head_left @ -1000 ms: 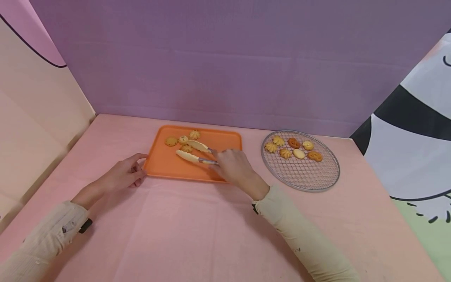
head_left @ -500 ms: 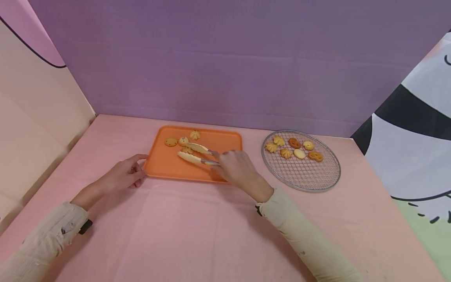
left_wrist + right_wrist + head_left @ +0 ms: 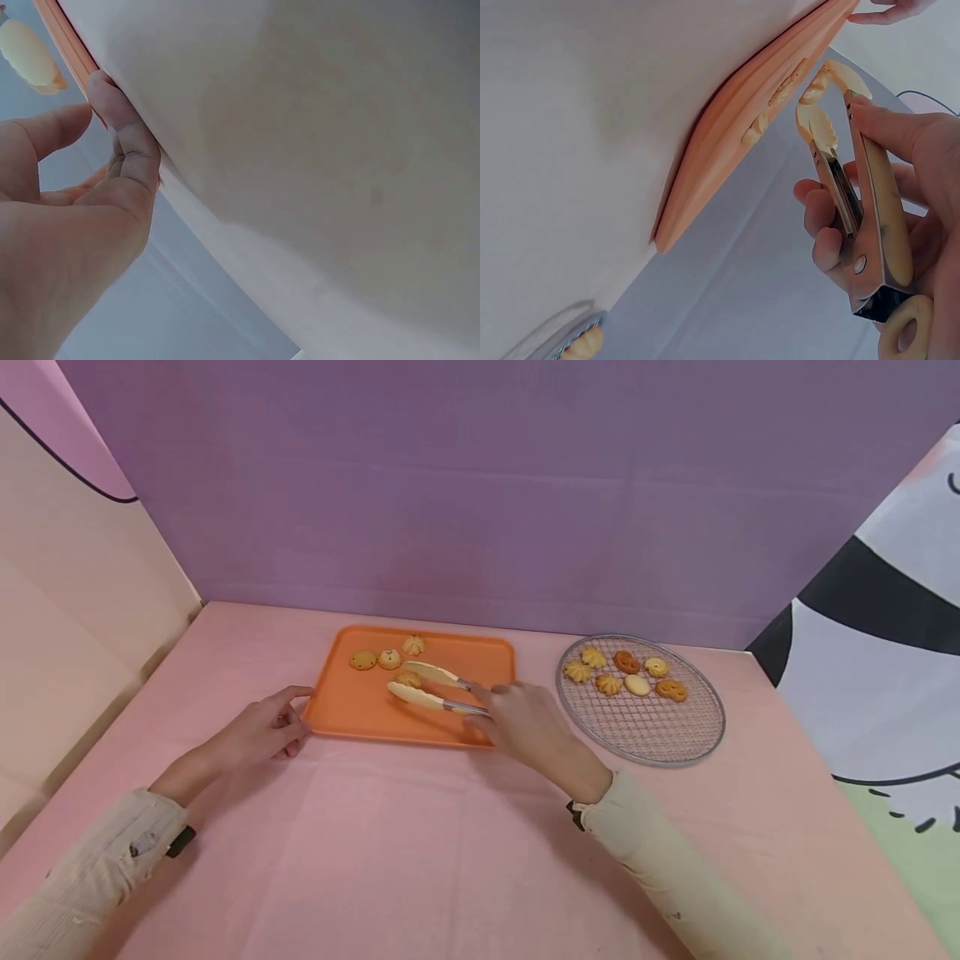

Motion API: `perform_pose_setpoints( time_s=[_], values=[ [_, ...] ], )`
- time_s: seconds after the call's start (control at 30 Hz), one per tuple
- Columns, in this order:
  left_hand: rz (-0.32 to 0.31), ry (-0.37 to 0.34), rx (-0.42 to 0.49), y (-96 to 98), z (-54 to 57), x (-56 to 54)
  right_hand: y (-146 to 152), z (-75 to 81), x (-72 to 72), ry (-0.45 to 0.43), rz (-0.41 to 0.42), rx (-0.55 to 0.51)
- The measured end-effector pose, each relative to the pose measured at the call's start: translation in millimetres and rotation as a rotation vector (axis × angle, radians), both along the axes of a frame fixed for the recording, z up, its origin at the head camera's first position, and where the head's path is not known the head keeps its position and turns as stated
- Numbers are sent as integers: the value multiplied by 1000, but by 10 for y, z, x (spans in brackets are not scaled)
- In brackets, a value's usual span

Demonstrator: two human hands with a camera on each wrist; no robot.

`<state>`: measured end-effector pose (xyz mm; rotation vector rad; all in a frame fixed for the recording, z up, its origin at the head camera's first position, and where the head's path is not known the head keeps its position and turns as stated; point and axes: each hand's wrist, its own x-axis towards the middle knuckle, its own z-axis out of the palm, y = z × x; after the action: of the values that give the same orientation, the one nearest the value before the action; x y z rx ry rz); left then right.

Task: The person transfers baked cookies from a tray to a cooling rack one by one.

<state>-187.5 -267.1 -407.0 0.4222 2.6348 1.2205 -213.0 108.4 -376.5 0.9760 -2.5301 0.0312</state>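
Note:
My right hand (image 3: 528, 718) grips a pair of tongs (image 3: 874, 187) with cream scalloped tips and metal arms. Between the tips sits a ridged golden cookie (image 3: 814, 88), over the orange tray (image 3: 360, 718) in the head view. My left hand (image 3: 258, 731) holds the tray's left edge, index finger and thumb at the rim. In the left wrist view its fingertips (image 3: 105, 94) meet the orange rim. Toward the tray's back left lie a flat round cookie (image 3: 363, 660), a small speckled cookie (image 3: 389, 659) and a pale ridged cookie (image 3: 414, 645).
Right of the tray, a round wire mesh rack (image 3: 652, 735) holds several cookies, among them a dark pretzel-shaped one (image 3: 627, 662) and a pale oval one (image 3: 637, 685). A pink cloth (image 3: 390, 852) covers the table. A purple backdrop (image 3: 480, 510) stands directly behind.
The tongs' tips have come together around the ridged cookie, and it has shifted right with them, away from the speckled one. My right hand has drawn back rightward; my left hand stays put.

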Motion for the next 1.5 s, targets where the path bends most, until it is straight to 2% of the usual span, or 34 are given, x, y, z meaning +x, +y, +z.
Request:
perform_pose_setpoints(
  time_s=[0.3, 0.67, 0.87, 1.1, 1.5],
  values=[
    [-1, 5, 1, -3, -6, 5, 171, 6, 84, 56, 29, -7],
    [0, 13, 1, -4, -10, 11, 302, -6, 155, 49, 61, -15],
    [-4, 19, 4, -6, -20, 4, 377, -19, 199, 29, 45, -24],
    [-7, 19, 0, -11, -18, -9, 473, -8, 249, 68, 49, -47],
    [-6, 11, 12, 2, -18, -3, 735, -40, 323, 84, 49, -89]
  ],
)
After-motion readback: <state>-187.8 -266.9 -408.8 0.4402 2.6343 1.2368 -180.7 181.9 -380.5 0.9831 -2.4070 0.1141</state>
